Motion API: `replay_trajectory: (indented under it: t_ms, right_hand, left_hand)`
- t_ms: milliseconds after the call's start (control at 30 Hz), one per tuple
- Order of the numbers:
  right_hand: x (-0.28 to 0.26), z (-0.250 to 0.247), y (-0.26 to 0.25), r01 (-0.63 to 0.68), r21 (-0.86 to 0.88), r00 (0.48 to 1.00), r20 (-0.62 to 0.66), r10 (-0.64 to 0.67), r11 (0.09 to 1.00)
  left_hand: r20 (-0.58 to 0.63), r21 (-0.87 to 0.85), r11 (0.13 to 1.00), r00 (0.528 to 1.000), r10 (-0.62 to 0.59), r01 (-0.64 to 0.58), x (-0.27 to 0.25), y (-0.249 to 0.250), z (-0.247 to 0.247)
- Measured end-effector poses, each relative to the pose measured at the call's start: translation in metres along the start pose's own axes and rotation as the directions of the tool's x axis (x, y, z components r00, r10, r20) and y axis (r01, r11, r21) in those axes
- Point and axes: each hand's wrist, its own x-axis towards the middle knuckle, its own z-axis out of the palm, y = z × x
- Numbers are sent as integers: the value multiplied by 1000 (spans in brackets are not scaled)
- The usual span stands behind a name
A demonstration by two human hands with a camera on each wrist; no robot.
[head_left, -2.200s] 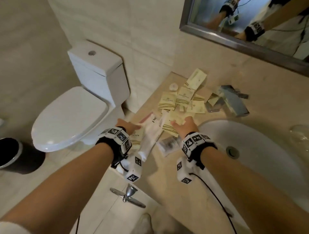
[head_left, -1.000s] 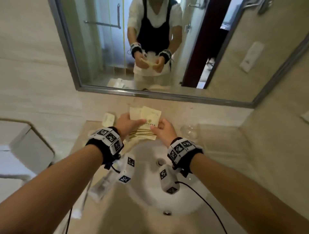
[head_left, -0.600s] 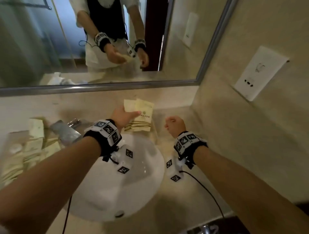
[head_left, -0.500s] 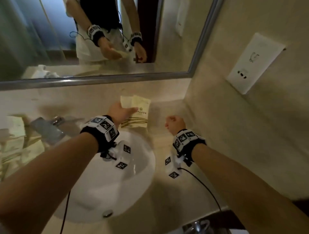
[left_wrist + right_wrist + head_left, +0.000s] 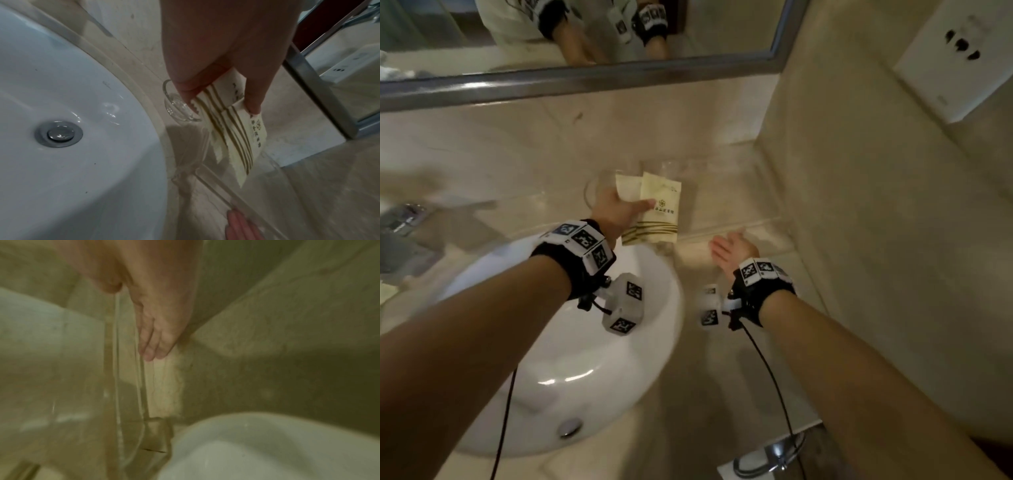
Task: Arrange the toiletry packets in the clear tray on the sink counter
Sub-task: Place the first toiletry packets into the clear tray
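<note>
Cream packets (image 5: 650,212) pinched in left hand (image 5: 613,214) above clear tray (image 5: 726,229); right hand (image 5: 732,248) open beside it

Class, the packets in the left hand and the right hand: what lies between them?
In the left wrist view, only the clear tray's near wall and bare counter separate the packets from the right hand.

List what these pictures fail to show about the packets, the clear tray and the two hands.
- Packets: their number; they overlap in the left hand, and in the left wrist view the fingers cover their tops.
- Clear tray: its far edges and contents; transparency and blur in the head view.
- Right hand: whether it touches the tray rim; the right wrist view is blurred.
- Small glass dish: half hidden by the left hand.
</note>
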Motion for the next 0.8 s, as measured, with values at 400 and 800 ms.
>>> replay_trajectory:
  t_ms: [400,800]
  right_hand:
    - [32,-2,1,48,378,994,75,-82,924]
    - [32,4,2,32,588,999,10,-47,808]
  left_hand:
    - [32,-29,998,998,-54,55,28,-5,13]
    - [36,-21,998,998,-57,58,32,-4,19]
